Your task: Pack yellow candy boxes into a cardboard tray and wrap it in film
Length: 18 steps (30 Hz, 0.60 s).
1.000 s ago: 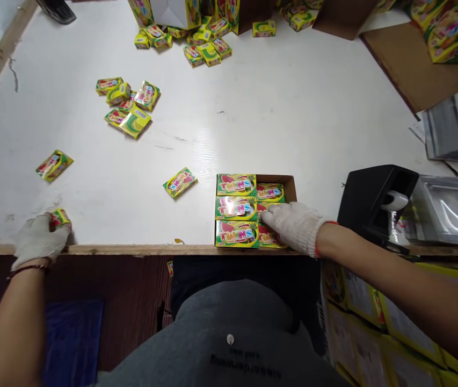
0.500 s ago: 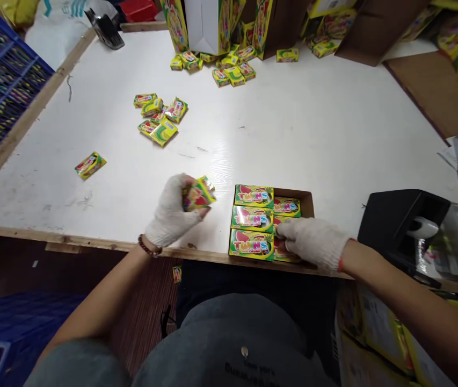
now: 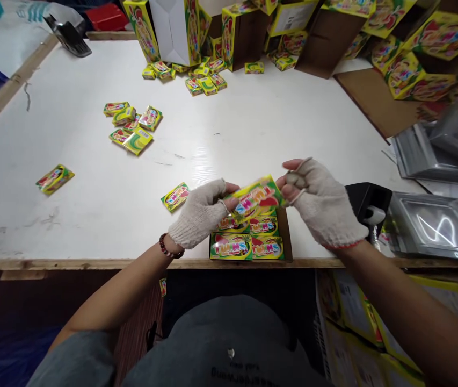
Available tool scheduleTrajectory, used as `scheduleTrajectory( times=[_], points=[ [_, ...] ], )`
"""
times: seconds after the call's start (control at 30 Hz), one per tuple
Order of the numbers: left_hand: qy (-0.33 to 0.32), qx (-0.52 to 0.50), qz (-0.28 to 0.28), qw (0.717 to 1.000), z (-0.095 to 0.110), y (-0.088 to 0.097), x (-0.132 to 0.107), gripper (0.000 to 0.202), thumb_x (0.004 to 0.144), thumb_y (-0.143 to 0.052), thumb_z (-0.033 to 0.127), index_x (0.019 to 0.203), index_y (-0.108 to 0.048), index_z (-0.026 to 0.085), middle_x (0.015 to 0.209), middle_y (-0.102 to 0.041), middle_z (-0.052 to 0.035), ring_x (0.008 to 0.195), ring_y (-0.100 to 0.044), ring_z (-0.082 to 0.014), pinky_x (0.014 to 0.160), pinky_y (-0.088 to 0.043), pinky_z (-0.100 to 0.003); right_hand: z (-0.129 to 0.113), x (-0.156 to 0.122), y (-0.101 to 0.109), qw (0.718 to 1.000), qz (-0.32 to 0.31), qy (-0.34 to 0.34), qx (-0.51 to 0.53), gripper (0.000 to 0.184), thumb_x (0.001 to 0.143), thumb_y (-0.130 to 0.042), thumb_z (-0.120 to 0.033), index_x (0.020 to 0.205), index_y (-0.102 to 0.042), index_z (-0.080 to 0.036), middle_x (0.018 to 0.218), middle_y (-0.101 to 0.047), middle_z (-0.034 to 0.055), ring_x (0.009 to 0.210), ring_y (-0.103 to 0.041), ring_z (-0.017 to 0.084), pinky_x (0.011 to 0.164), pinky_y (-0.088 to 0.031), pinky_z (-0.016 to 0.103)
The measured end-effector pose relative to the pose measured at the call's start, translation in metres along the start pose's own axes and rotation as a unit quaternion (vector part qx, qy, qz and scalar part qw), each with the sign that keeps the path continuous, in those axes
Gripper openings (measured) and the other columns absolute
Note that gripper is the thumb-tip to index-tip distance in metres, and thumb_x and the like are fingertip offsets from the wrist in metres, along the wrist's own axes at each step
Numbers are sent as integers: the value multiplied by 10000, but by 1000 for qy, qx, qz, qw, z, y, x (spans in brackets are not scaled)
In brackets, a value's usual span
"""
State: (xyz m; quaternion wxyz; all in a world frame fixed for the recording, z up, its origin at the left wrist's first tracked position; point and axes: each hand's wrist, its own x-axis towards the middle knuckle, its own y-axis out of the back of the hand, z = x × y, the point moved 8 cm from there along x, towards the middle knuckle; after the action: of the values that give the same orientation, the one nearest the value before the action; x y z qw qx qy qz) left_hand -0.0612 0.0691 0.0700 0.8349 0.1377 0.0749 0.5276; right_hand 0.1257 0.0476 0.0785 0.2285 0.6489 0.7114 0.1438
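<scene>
My left hand [image 3: 204, 212], in a fingerless white knit glove, grips the left end of a small yellow-green Twins candy box [image 3: 256, 200] between thumb and fingers. The fingers of my right hand [image 3: 319, 204], gloved alike, are curled at the box's right end. Beneath the held box stands an open carton [image 3: 288, 244] at the table's front edge, with Twins boxes [image 3: 231, 247] lying in two columns; its far part is hidden by the held box and my hands. Another Twins box [image 3: 175, 196] lies just left of my left hand.
On the white table [image 3: 261, 123], a cluster of candy boxes [image 3: 134, 129] and a single one [image 3: 55, 179] lie to the left. Display cartons [image 3: 172, 32] line the back. A black tape dispenser [image 3: 360, 201] and clear plastic trays [image 3: 438, 226] stand at the right.
My right hand has come up out of the carton to the candy box in my left hand. My left hand has brought that box rightward over the carton. The view has shifted right.
</scene>
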Motion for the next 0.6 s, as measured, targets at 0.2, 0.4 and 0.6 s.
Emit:
scheduleTrajectory(
  times=[0.2, 0.4, 0.6],
  points=[
    [27, -67, 57, 996, -9, -18, -5, 282, 885, -641, 380, 1068, -609, 168, 826, -687, -40, 672, -640, -146, 615, -556, -299, 2, -7, -9, 998, 29, -8, 63, 307, 922, -480, -372, 1191, -484, -224, 1086, -691, 114, 980, -674, 269, 805, -576, 391],
    [-167, 276, -51, 945, 3, -42, -26, 425, 900, -619, 354, 1279, -565, 170, 1346, -608, -166, 1286, -546, -314, 1087, -438, -551, 1, 5, -4, 929, -200, -13, -311, 295, 894, -506, -276, 1144, -645, -205, 1031, -727, 96, 917, -675, 257, 790, -535, 363],
    [-210, 350, -78, 910, -19, -32, -43, 364, 949, -529, 344, 1270, -568, 177, 1390, -572, -172, 1338, -507, -297, 1113, -432, -527, 23, 25, -65, 781, -361, 0, -509, 286, 825, -604, -183, 1082, -729, -167, 1033, -738, 163, 899, -701, 286, 730, -524, 363]
  ],
)
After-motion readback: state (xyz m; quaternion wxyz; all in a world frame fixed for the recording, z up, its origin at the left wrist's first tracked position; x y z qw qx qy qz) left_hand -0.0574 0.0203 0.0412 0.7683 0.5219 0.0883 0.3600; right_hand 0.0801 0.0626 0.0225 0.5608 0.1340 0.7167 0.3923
